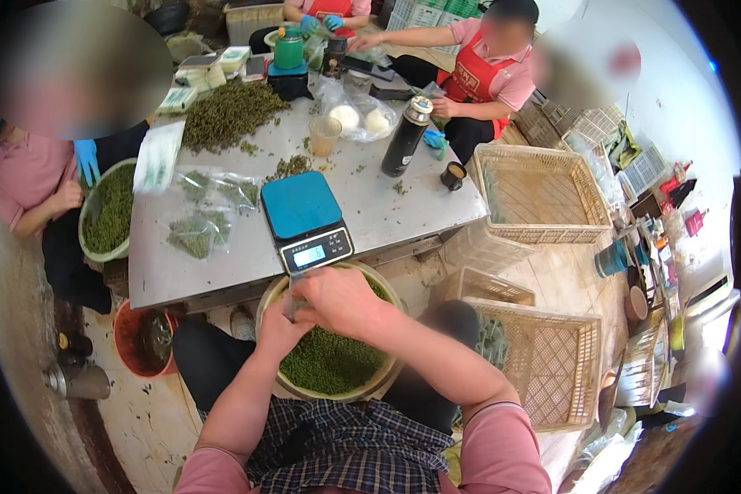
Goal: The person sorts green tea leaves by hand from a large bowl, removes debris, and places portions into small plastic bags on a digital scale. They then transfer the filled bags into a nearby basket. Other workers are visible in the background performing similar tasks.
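Note:
Between my knees rests a round pale basin filled with small green berries like peppercorns. Over its far left part, my left hand is closed on a small clear plastic bag. My right hand reaches across from the right, its fingers curled down at the top of the bag; what they hold is hidden. Just beyond both hands, at the table's near edge, sits a digital scale with a blue top and a lit display; nothing lies on it.
On the metal table are filled clear bags, a heap of dried greenery, a plastic cup and a black thermos. Plastic crates stand right, a red bucket left. Several people sit around the table.

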Demonstrator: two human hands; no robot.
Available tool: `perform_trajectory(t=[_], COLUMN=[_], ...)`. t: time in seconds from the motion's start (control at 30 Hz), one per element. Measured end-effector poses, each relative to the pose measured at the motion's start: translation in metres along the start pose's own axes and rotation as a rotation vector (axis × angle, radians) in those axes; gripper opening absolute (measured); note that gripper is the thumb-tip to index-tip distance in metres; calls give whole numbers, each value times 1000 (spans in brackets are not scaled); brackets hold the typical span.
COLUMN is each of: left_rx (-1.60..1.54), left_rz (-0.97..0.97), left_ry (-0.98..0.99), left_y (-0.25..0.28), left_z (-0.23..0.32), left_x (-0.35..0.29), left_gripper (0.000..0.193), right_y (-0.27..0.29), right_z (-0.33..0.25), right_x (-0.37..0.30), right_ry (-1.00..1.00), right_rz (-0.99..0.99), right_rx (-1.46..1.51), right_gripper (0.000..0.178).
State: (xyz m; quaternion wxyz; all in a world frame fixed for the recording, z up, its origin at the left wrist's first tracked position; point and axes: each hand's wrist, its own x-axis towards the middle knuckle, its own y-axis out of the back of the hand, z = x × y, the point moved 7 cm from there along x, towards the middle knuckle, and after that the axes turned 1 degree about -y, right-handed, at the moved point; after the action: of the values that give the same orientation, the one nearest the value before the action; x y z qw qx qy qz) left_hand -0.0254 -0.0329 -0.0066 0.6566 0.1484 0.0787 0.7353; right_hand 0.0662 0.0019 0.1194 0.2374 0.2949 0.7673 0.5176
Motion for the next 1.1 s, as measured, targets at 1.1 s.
perform_trajectory(t=[1.1], left_rx=[95], left_rz=[-311], left_ry=[-54], left_y=[-79], left_z=[43], left_x=[5], left_gripper=[52], right_y=[5], right_z=[239], right_x=[-364], right_ry=[-829], right_rz=[1363], right_rx=[595], right_gripper=[14])
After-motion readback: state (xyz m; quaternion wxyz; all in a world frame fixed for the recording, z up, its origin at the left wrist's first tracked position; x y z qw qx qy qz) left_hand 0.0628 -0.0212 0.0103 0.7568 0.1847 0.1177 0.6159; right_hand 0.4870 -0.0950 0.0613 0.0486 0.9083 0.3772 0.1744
